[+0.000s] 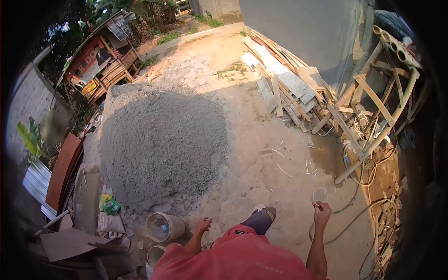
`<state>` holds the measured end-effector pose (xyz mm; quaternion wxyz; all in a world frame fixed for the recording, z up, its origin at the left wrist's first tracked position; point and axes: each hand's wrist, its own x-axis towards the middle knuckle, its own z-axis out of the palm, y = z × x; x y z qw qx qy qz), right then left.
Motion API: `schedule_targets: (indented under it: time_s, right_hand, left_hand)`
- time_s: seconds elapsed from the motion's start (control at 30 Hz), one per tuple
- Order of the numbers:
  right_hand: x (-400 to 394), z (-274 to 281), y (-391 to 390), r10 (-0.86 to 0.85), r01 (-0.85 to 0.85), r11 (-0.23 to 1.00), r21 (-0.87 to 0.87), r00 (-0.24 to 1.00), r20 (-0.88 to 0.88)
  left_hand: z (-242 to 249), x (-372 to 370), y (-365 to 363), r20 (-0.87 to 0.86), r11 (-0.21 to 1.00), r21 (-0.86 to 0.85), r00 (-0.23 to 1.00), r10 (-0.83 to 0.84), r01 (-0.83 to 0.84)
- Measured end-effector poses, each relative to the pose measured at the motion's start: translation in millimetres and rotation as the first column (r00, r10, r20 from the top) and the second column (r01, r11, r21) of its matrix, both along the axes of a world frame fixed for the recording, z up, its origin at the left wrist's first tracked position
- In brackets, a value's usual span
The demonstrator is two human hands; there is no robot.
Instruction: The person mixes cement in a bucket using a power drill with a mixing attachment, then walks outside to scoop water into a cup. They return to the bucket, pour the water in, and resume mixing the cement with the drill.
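Note:
My right hand [322, 212] is out to the right, its fingers closed on the edge of a clear plastic cup [320, 193]. The cup is see-through and its outline is faint against the ground. Low in front of me, my left hand [204, 225] has its fingers curled in, and I see nothing in them. Just left of that hand stands a pale bucket [175, 228] with a bit of blue inside. A second bucket [155, 253] is partly hidden below it. One shoe [258, 208] shows ahead of my red shirt.
A large heap of grey sand [163, 140] fills the left middle. Boards [289, 88] and a wooden frame [387, 116] lie on the right, with a hose [354, 214] along the ground. Sacks [110, 224] and sheets [65, 242] lie at left. A grey wall [303, 37] stands behind.

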<state>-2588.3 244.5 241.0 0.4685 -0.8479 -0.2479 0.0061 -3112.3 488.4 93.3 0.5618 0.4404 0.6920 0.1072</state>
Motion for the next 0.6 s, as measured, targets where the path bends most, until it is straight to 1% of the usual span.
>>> schedule_targets:
  time_s: [0.03,0.07,0.1,0.17,0.2,0.23,0.27,0.3,0.33,0.37,0.4,0.47,0.5,0.57,0.6]
  right_hand:
    - [20,-7,-28,-0.08,0.081,0.996,-0.024,0.996,0.029]
    - [40,-17,-56,-0.159,0.162,0.986,-0.046,0.985,0.06]
    - [59,-25,-86,-0.18,0.183,0.982,-0.047,0.982,0.06]
    - [86,-31,-140,-0.339,0.365,0.923,-0.123,0.921,0.191]
    - [98,-32,-158,-0.392,0.418,0.899,-0.131,0.901,0.183]
    - [103,-23,-174,-0.48,0.494,0.859,-0.136,0.869,0.12]
    - [99,-12,-201,-0.587,0.588,0.793,-0.158,0.808,0.058]
    - [104,-19,-228,-0.633,0.638,0.759,-0.127,0.77,0.082]
    - [104,-16,-244,-0.73,0.733,0.672,-0.1,0.679,0.078]
    - [102,-1,-257,-0.794,0.793,0.601,-0.098,0.607,0.041]
    - [100,8,-273,-0.831,0.827,0.541,-0.15,0.553,0.052]
    - [95,17,-304,-0.905,0.9,0.402,-0.168,0.418,0.075]
    - [93,31,-314,-0.933,0.925,0.335,-0.18,0.352,0.073]
    - [93,62,-326,-0.972,0.932,0.19,-0.308,0.222,0.071]
    - [92,63,-339,-0.979,0.937,0.15,-0.314,0.186,0.088]
  left_hand:
    - [0,28,8,-0.063,0.986,-0.048,0.985,-0.161,0.158]
    - [-3,55,16,-0.119,0.946,-0.104,0.94,-0.319,0.308]
    - [-4,88,23,-0.119,0.939,-0.105,0.933,-0.339,0.328]
    - [-9,151,41,-0.227,0.841,-0.213,0.812,-0.537,0.497]
    - [-12,184,53,-0.233,0.809,-0.222,0.776,-0.586,0.544]
    - [-21,217,66,-0.199,0.811,-0.205,0.788,-0.583,0.548]
    - [-25,253,74,-0.163,0.793,-0.207,0.779,-0.605,0.573]
    - [-28,294,83,-0.17,0.702,-0.24,0.683,-0.71,0.671]
    - [-27,335,95,-0.112,0.724,-0.215,0.72,-0.685,0.655]
    - [-23,373,106,-0.057,0.748,-0.202,0.755,-0.653,0.632]
    - [-20,417,115,-0.029,0.729,-0.183,0.738,-0.675,0.66]
    - [-11,518,126,-0.037,0.623,-0.097,0.623,-0.781,0.776]
    - [-4,566,127,-0.054,0.571,-0.041,0.569,-0.82,0.82]
    - [1,665,127,-0.146,0.349,0.113,0.363,-0.92,0.93]
    - [3,716,119,-0.135,0.279,0.207,0.31,-0.941,0.938]
